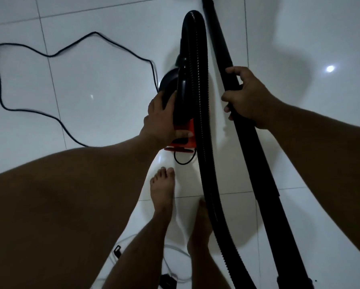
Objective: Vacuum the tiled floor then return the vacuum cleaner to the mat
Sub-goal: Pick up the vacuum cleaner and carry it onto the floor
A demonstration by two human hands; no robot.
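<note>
Vacuum cleaner (179, 86) on tiled floor (91, 80), just ahead of feet (162, 190); mat unseen. Left hand (160, 119) fingers curled over its body; right hand (247, 97) fingers wrapped round tube (222, 51). Risk: hose (206, 163) beside feet, cord (29, 109) looped nearby, so trip or snag.

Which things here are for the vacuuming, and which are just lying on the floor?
For the job: vacuum cleaner under the left hand, ribbed hose, wand in the right hand, power cord, tiled floor.
Lying about: small black clip, thin pale cable, small black object by the feet.
</note>
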